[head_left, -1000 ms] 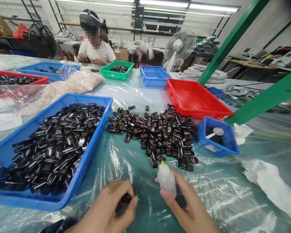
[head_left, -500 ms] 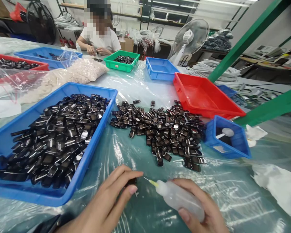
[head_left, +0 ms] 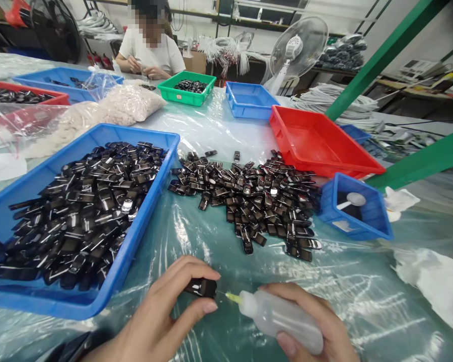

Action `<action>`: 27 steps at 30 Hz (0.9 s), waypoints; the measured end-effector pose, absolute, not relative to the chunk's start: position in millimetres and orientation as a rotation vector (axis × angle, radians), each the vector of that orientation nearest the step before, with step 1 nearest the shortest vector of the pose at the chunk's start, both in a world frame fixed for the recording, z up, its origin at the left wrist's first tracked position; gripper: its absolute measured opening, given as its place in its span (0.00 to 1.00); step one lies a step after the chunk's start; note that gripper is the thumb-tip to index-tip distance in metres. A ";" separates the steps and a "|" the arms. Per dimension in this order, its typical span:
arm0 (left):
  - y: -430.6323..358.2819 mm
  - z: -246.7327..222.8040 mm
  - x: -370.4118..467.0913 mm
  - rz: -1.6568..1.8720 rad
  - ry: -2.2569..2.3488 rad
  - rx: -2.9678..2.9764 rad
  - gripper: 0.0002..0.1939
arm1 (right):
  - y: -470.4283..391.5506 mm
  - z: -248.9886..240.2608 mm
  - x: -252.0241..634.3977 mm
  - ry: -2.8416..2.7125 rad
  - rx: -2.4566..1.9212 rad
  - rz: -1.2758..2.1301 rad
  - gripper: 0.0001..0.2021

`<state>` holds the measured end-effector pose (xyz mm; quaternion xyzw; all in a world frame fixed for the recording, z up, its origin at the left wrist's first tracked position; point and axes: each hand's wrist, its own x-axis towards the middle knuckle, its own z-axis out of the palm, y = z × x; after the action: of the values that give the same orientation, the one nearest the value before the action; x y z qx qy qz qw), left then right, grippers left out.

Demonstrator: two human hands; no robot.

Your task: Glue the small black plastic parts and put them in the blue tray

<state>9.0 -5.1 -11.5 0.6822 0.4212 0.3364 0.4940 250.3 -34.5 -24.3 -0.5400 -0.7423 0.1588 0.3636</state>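
My left hand [head_left: 173, 306] pinches a small glossy black plastic part [head_left: 203, 287] between thumb and fingers, just above the green table cover. Wrapped around a translucent white squeeze bottle [head_left: 281, 318] is my right hand [head_left: 317, 322]. The bottle lies tilted, its yellow needle tip [head_left: 233, 297] pointing left at the end of the black part; whether the needle touches it I cannot tell. Beyond my hands spreads a loose pile of similar black parts [head_left: 256, 201]. To the left, a large blue tray [head_left: 151, 226] holds a heap of the same parts.
A small blue bin [head_left: 362, 229] with a white scoop [head_left: 353, 200] stands right of the pile, near a red tray [head_left: 320, 146]. Crumpled white tissue [head_left: 432, 279] lies at right. A green post [head_left: 388, 58] slants across. Opposite sits a person [head_left: 151, 53] behind a green tray [head_left: 186, 95].
The black part now shows more clearly between my left thumb and fingers, its end turned toward the needle. The bottle has shifted slightly downward. The view has tilted a little.
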 end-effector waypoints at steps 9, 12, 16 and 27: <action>-5.4 -14.9 6.3 0.822 0.971 1.712 0.11 | -31.8 -27.2 255.0 -1.973 -1.314 0.407 0.16; -4.6 -14.9 5.6 0.821 0.925 1.741 0.12 | -33.1 -29.8 256.8 -2.003 -1.295 0.380 0.16; -3.5 -13.2 4.8 0.803 0.866 1.794 0.12 | -36.7 -34.4 258.6 -1.983 -1.380 0.341 0.18; -6.4 -11.4 5.5 0.799 0.876 1.824 0.09 | -35.1 -30.5 263.6 -2.020 -1.326 0.360 0.22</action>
<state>5.5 -6.4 -11.4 0.7424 0.3568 0.3254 0.4644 263.6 -35.1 -30.5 -0.5101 -0.7769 0.1383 0.3421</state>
